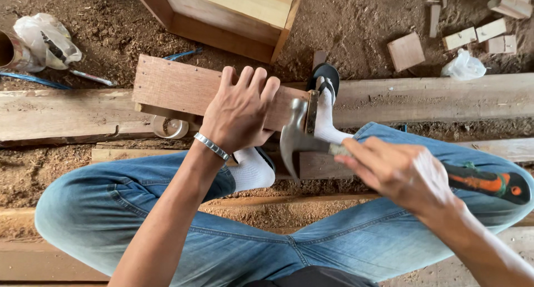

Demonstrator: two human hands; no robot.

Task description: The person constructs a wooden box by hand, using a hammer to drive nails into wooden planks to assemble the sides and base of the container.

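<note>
The left hand (240,111) lay flat, fingers spread wide, pressing on a reddish, smooth-planed board (178,89) that rested across a rough, weathered plank (434,97). The right hand (403,173) was wrapped around the shaft of a claw hammer (300,136), close to its polished steel head, which sat just beside the board's right end; the black-and-orange rubber grip (489,184) stuck out behind the palm. A beaded metal bracelet (211,146) circled the left wrist. White socks (253,170), a black sandal (325,78) and faded blue jeans (167,220) showed over sawdust-covered ground (356,20), where small square offcuts (406,51) lay scattered.
</note>
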